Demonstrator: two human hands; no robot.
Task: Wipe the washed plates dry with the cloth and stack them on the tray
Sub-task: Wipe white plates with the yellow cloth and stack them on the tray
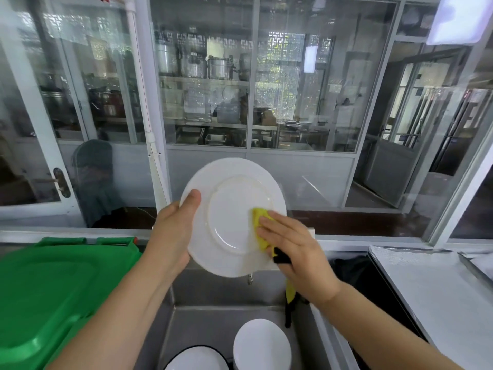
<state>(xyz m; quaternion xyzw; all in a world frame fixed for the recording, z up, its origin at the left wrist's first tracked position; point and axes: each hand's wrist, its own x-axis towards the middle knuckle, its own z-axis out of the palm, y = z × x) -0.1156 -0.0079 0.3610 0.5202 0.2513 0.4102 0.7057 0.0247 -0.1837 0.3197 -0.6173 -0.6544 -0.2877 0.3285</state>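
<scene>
A white plate [229,209] is held upright over the steel sink [208,316], its underside with the foot ring facing me. My left hand [173,231] grips its left rim, thumb on the near face. My right hand [290,249] presses a yellow cloth [260,225] with a black edge against the plate's lower right; the cloth's tail hangs below the wrist. Down in the sink lie a white plate [262,345] and a black-rimmed white plate [197,359], partly cut off by the frame.
A green plastic bin lid [53,289] fills the lower left beside the sink. A steel counter [432,295] runs along the right, with a dark gap [354,273] between it and the sink. Glass partitions [208,89] stand behind.
</scene>
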